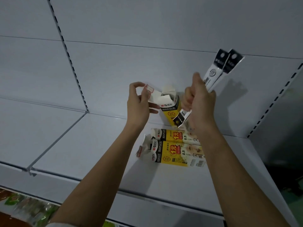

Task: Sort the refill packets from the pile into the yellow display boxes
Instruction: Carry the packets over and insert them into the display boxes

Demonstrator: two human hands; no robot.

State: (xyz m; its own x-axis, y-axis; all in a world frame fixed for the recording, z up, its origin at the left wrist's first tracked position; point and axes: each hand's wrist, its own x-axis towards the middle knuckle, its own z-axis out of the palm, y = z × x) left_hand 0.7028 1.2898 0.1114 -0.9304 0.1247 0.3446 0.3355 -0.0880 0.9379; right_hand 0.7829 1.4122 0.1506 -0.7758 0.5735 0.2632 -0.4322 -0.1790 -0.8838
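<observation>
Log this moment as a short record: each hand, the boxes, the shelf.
left hand: pinches the open top flap of the upright yellow display box
right hand: grip closed round a bundle of black-and-white refill packets, above the box
lying boxes: two, flat on the shelf, flaps open
shelf: white metal

You have one wide head view, looking forward and slightly down. It sits close over the white shelf and both forearms
</observation>
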